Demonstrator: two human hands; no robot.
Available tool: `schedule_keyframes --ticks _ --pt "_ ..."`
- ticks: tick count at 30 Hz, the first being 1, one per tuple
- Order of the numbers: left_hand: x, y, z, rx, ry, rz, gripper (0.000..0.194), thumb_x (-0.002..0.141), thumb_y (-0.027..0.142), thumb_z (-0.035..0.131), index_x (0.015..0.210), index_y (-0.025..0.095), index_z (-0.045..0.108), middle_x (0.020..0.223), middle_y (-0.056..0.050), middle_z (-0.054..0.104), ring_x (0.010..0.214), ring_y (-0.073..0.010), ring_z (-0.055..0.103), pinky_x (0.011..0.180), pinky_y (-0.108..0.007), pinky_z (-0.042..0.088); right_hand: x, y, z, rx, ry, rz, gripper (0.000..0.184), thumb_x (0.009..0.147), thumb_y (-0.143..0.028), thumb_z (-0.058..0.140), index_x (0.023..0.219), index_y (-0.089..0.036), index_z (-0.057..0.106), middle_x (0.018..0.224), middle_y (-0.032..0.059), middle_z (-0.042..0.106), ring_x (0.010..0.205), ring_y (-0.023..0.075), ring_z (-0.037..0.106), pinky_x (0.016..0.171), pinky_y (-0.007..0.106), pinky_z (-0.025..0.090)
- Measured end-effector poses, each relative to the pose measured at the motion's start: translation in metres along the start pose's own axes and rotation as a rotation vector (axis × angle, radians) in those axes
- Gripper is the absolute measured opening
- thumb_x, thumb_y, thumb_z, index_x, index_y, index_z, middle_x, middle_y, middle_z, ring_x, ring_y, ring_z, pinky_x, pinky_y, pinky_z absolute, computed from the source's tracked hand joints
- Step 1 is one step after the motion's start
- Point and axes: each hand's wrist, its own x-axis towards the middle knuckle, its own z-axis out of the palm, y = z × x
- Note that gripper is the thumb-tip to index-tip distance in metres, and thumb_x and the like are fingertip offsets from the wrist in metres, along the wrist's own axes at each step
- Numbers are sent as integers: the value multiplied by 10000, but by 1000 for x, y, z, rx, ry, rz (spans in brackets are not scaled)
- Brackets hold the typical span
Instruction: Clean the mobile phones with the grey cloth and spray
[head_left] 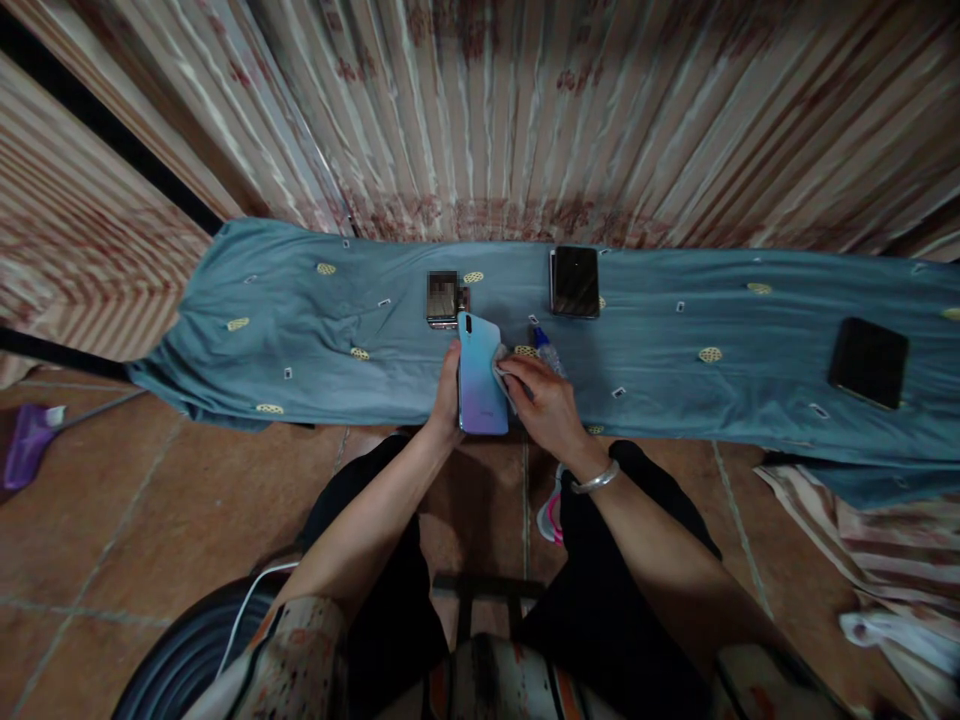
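Note:
A smartphone (482,385) with a blue-to-purple back is held upright above the near edge of the cloth-covered table, its camera strip at the upper left. My left hand (448,395) grips it along the left side. In my right hand (544,400), fingers are pinched around a small greyish cloth (500,362) that touches the phone's right edge. Just behind the right hand lies a clear bottle with a blue cap (543,343), partly hidden by that hand. Beyond the phone, a dark stack of flat items (442,298) rests on the table, partly blurred.
A teal patterned cloth (660,380) covers the long narrow table. Dark phone-like devices (576,282) sit stacked right of centre, and a black flat case (870,362) lies at far right. Curtains (480,130) hang behind. On the floor are a purple broom head (28,445) and a black ribbed round object (195,650).

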Motion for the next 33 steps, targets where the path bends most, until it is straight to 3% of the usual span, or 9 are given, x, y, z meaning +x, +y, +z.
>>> schedule_keyframes --ticks 6,11,14,19,26,33 --pt "-3 3 8 -12 77 16 363 994 413 517 846 142 707 855 -75 787 941 -239 759 918 -335 575 -5 -3 0 -25 -10 -43 275 1010 -222 524 1156 -227 757 1210 104 760 1153 232 718 1060 439 580" --pt "-8 8 11 23 54 -15 474 1038 462 403 957 128 729 772 -69 765 841 -222 755 856 -327 586 -11 -6 -1 -4 -44 -55 270 1015 -221 528 1169 -225 749 1225 101 753 1161 220 720 1065 409 587" --pt "-8 12 9 61 26 -39 545 1031 528 372 1022 119 733 734 -75 759 722 -203 733 734 -298 581 -15 -10 -1 4 -47 -71 257 1014 -223 541 1165 -207 749 1211 112 755 1140 220 730 1051 396 597" --pt "-5 16 6 112 31 -34 589 1018 573 358 937 119 725 687 -70 744 529 -155 642 552 -263 517 -23 -17 -2 29 -73 -88 242 1018 -227 547 1161 -225 743 1173 88 763 1115 214 737 1027 390 610" --pt "-2 18 3 133 49 11 601 997 615 398 954 121 737 701 -68 751 556 -150 652 583 -255 532 -27 -25 -7 0 -95 -166 235 1030 -233 542 1173 -223 728 1154 93 761 1081 220 736 974 389 628" --pt "0 18 2 147 63 27 654 1018 610 325 1026 105 741 712 -68 745 556 -147 642 590 -255 521 -27 -33 -8 -44 -61 -258 218 1035 -218 547 1165 -188 720 1123 112 760 977 222 717 875 390 636"
